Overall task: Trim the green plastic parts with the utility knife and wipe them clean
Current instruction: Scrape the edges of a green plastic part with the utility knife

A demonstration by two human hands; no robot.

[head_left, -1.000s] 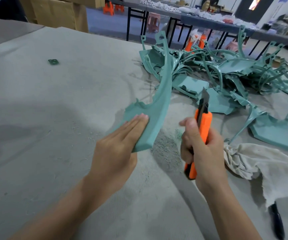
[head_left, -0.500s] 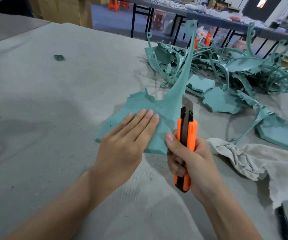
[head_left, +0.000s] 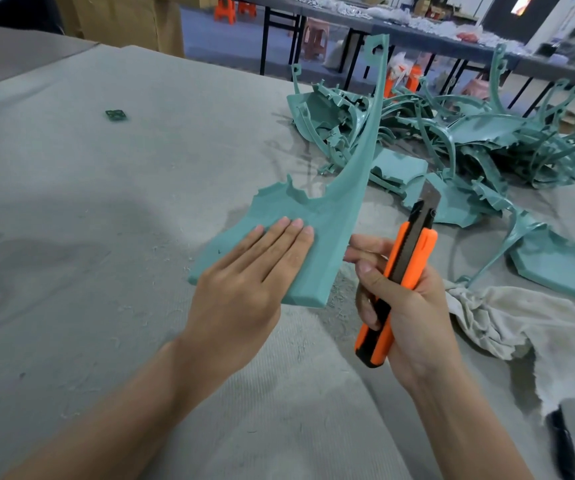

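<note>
Your left hand (head_left: 244, 289) lies flat, fingers straight, on the green part (head_left: 317, 216) at the middle of the table (head_left: 71, 209), its thin arm pointing up. Your right hand (head_left: 410, 310) is clamped round the utility knife (head_left: 417, 251), blade out, just right of the part. Rag (head_left: 521, 317) near the table's right edge.

The flat left hand (head_left: 241, 292) covers the near face of the curved green plastic part (head_left: 331, 216); its thumb is out of sight. The right hand (head_left: 414, 317) conceals the mid-handle of the orange-and-black utility knife (head_left: 407, 258). A black elongated object (head_left: 561, 441) is partly hidden under the off-white rag (head_left: 521, 320); it cannot be identified. A small green scrap (head_left: 116, 115) is too small to identify.
</note>
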